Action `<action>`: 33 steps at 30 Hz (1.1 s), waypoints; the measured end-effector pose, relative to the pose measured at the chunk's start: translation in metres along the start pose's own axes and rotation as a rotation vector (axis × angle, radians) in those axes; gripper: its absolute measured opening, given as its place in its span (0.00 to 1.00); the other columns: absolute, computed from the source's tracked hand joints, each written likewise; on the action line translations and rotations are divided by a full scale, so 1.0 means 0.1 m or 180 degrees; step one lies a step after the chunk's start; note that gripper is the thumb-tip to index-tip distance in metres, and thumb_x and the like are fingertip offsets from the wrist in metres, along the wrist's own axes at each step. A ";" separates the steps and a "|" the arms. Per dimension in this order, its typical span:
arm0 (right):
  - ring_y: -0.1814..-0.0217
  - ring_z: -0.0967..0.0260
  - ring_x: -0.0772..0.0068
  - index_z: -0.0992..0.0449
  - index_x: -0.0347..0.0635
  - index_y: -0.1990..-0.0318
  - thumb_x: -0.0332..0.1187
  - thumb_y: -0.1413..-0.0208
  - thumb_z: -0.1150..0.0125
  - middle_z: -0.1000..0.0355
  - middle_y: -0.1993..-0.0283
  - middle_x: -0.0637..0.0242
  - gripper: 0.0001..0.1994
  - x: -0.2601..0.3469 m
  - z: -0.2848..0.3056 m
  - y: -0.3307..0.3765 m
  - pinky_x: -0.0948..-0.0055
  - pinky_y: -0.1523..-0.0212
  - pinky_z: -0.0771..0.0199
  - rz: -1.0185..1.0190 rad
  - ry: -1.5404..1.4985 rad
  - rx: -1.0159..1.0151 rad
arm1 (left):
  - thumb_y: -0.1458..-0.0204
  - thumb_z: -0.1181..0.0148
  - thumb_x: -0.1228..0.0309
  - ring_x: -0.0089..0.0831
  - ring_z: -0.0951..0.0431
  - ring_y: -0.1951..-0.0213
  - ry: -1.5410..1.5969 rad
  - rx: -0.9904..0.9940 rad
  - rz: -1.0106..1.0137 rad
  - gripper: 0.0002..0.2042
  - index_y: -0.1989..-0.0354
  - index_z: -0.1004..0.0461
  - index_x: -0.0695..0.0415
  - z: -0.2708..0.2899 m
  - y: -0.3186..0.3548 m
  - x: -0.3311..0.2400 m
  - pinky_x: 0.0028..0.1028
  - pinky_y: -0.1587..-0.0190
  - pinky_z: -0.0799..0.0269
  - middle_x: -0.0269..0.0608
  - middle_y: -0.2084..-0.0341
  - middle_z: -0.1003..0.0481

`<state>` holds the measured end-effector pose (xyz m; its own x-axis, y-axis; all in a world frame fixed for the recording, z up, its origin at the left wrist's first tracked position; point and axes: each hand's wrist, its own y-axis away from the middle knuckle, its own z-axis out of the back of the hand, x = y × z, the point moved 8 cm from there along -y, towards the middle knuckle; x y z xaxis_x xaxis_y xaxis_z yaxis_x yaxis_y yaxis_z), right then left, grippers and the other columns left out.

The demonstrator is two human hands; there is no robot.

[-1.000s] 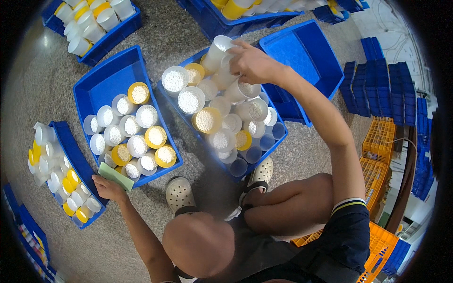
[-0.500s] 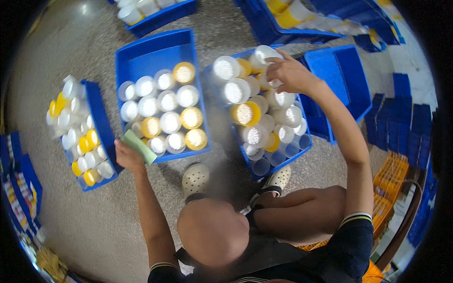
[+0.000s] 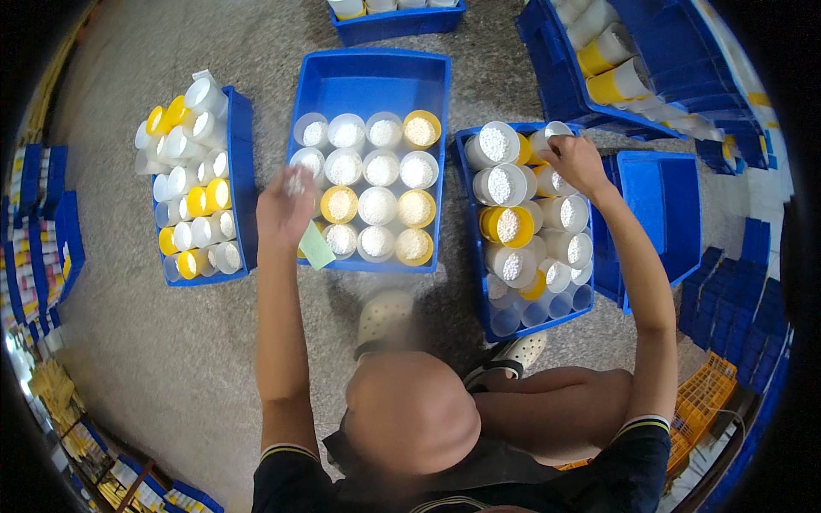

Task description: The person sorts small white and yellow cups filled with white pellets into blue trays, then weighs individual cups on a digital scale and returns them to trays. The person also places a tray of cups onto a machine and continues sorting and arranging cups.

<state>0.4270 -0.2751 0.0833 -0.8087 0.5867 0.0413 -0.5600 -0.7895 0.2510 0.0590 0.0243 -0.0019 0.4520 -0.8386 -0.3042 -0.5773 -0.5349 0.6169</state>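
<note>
My left hand (image 3: 286, 205) hovers over the left rim of the middle blue tray (image 3: 368, 73), pinching a pale green slip (image 3: 317, 247) that hangs below it. That tray holds rows of upright white and yellow cups (image 3: 376, 205) filled with white granules. My right hand (image 3: 578, 162) grips a white cup (image 3: 554, 134) at the far end of the right blue bin (image 3: 468, 248). Filled and empty cups are heaped in that bin.
A blue bin (image 3: 240, 162) at the left holds white and yellow cups lying on their sides. An empty blue bin (image 3: 654, 205) sits at the right, with more bins of cups (image 3: 611, 77) beyond. Stacked blue crates line both sides; orange crates (image 3: 705, 389) stand lower right. My feet in sandals (image 3: 385, 316) rest on the grey floor.
My left hand with the green slip has lifted from the middle tray's near-left corner up along its left rim. My right hand stays on the white cup at the right bin's far end.
</note>
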 end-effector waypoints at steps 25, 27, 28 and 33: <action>0.59 0.28 0.60 0.22 0.41 0.66 0.33 0.45 0.36 0.24 0.66 0.63 0.06 0.19 0.98 0.66 0.62 0.54 0.36 0.0695 0.0417 -0.1440 | 0.46 0.32 0.69 0.38 0.28 0.40 -0.4025 0.0356 -0.0993 0.24 0.44 0.27 0.70 -1.34 -0.72 0.03 0.37 0.47 0.23 0.57 0.43 0.29; 0.60 0.28 0.61 0.23 0.41 0.67 0.32 0.45 0.36 0.25 0.67 0.64 0.05 0.22 1.08 0.74 0.63 0.54 0.36 0.0770 0.0429 -0.1638 | 0.47 0.32 0.70 0.37 0.27 0.41 -0.4496 0.0331 -0.1264 0.21 0.46 0.24 0.67 -1.27 -0.73 0.04 0.33 0.49 0.23 0.54 0.45 0.27; 0.60 0.28 0.61 0.23 0.41 0.67 0.32 0.45 0.36 0.25 0.67 0.65 0.05 0.22 1.13 0.77 0.63 0.54 0.36 0.0766 0.0436 -0.1665 | 0.48 0.32 0.70 0.36 0.27 0.41 -0.4727 0.0316 -0.1412 0.20 0.47 0.23 0.65 -1.27 -0.72 0.07 0.31 0.50 0.23 0.53 0.46 0.26; 0.57 0.27 0.59 0.20 0.39 0.62 0.30 0.46 0.33 0.22 0.60 0.59 0.06 0.27 1.31 0.95 0.61 0.52 0.35 0.0785 0.0425 -0.1616 | 0.46 0.32 0.67 0.37 0.24 0.47 -0.5479 0.0671 -0.2164 0.20 0.45 0.23 0.55 -1.53 -0.29 0.50 0.32 0.47 0.26 0.50 0.46 0.25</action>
<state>0.3753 -0.3105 0.2346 -0.9235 0.3726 -0.0909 -0.3415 -0.9067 -0.2474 0.2022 0.0140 0.0765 -0.4086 0.4007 -0.8201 -0.7407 -0.6705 0.0415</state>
